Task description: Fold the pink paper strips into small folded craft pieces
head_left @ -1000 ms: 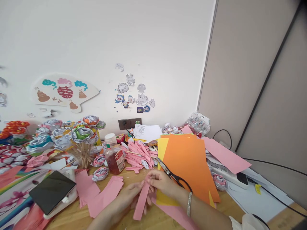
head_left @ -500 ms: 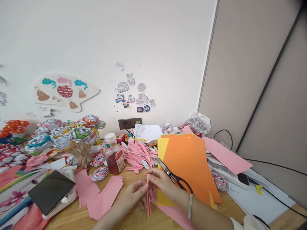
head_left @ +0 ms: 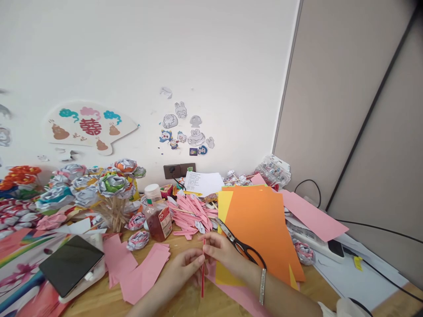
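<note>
A narrow folded strip of pink paper [head_left: 202, 286] stands upright between my hands, seen edge-on. My left hand [head_left: 187, 266] pinches it from the left, thumb toward the top. From the right, my right hand [head_left: 220, 251] grips its upper end with thumb and fingers. Some fingertips are hidden behind the strip and the hands. Just right of my right hand, black-handled scissors [head_left: 244, 246] lie on a stack of orange paper [head_left: 261, 224]. To the left of my left hand are cut pink paper pieces [head_left: 145, 275] on the wooden table [head_left: 178, 304].
Behind my hands lies a pile of folded pink strips [head_left: 191, 211], beside a bottle of reddish liquid [head_left: 158, 218]. Paper flowers on sticks [head_left: 114, 189] stand at the left, behind a dark tablet [head_left: 71, 264]. A power strip [head_left: 317, 240] with cables sits at the right.
The pink strip has turned so that its edge faces me and it looks thinner. Both hands stay in nearly the same place, still holding it.
</note>
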Available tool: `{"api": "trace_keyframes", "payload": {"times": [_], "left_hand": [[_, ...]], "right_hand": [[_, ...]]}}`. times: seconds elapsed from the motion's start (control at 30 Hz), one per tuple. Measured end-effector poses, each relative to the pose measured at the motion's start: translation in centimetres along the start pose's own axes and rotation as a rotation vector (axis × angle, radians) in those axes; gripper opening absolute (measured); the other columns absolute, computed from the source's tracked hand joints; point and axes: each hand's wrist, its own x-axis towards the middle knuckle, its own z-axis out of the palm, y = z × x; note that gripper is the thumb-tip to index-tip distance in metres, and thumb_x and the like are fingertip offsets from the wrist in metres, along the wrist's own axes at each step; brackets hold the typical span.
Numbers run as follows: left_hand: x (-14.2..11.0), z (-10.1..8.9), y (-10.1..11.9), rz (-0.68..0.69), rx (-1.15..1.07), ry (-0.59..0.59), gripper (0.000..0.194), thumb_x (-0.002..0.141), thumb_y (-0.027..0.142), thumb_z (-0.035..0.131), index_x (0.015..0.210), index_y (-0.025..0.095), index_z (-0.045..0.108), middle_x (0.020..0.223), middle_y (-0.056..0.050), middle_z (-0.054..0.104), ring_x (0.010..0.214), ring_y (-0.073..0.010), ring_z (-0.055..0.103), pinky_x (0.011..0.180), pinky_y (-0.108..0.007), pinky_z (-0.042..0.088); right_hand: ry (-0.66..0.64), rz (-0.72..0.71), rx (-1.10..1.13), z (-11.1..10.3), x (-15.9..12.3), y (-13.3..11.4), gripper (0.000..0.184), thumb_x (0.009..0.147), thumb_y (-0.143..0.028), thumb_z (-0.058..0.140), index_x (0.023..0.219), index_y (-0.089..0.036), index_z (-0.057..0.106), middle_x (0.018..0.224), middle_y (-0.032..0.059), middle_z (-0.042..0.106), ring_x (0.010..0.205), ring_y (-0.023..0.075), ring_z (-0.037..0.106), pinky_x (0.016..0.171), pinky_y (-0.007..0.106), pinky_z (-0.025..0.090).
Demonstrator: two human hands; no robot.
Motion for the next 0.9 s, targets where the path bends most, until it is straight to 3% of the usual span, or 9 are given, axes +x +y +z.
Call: {"api": "trace_keyframes", "payload": {"times": [0.2,0.3,0.37,0.5,0.73,0.9], "left_hand": [[0.05,-0.08,-0.12,-0.032,-0.036,0.031,0.039,0.072,0.049,0.054,0.084,0.013,0.064,0.066,-0.001,0.065,0.052,-0.0130,0.054,0.050,-0.023,0.042],[-0.12,-0.21,-0.07,-0.040,-0.055,0.039,0.034,0.075,0.042,0.051,0.086,0.013,0.065,0.077,-0.005,0.069,0.067,-0.0190,0.060,0.059,-0.026,0.045],[-0.31,-0.23,-0.03,-0.035,-0.037,0.115,0.028,0.075,0.035,0.049,0.087,0.015,0.065,0.085,-0.005,0.070,0.079,-0.0225,0.060,0.068,-0.029,0.046],[-0.43,0.11,-0.04,0.055,0.067,0.284,0.022,0.072,0.029,0.052,0.084,0.017,0.065,0.092,-0.004,0.068,0.091,-0.0246,0.057,0.077,-0.029,0.043],[-0.12,0.41,0.18,0.125,0.047,0.275,0.025,0.075,0.038,0.053,0.074,0.014,0.061,0.072,-0.004,0.065,0.073,-0.0220,0.058,0.064,-0.027,0.044],[-0.29,0.26,0.35,0.127,0.071,0.310,0.025,0.072,0.038,0.057,0.071,0.013,0.062,0.070,-0.004,0.065,0.072,-0.0224,0.058,0.063,-0.027,0.043]], "right_hand": [[0.022,0.015,-0.042,-0.12,-0.03,-0.21,0.020,0.072,-0.023,0.057,0.092,-0.018,0.058,0.074,-0.0014,0.050,0.061,0.0092,0.048,0.054,0.020,0.036],[0.044,-0.008,-0.081,-0.27,-0.23,-0.59,0.025,0.071,-0.015,0.052,0.095,-0.020,0.057,0.081,-0.0002,0.053,0.069,0.0111,0.049,0.059,0.021,0.037],[0.047,-0.012,-0.103,-0.31,-0.31,-0.70,0.027,0.071,-0.014,0.051,0.097,-0.020,0.057,0.083,0.0004,0.054,0.072,0.0122,0.049,0.061,0.022,0.038],[-0.011,-0.059,-0.110,-0.11,-0.37,-0.59,0.027,0.070,-0.019,0.058,0.097,-0.020,0.057,0.084,0.0010,0.054,0.074,0.0133,0.050,0.063,0.023,0.038],[-0.010,-0.001,0.132,0.09,-0.27,-0.12,0.030,0.077,-0.042,0.054,0.088,-0.015,0.061,0.067,0.0007,0.051,0.056,0.0101,0.047,0.057,0.024,0.038],[-0.052,0.041,0.133,-0.07,-0.09,0.23,0.030,0.074,-0.041,0.059,0.079,-0.012,0.060,0.060,-0.0006,0.051,0.050,0.0078,0.045,0.053,0.022,0.035]]}}
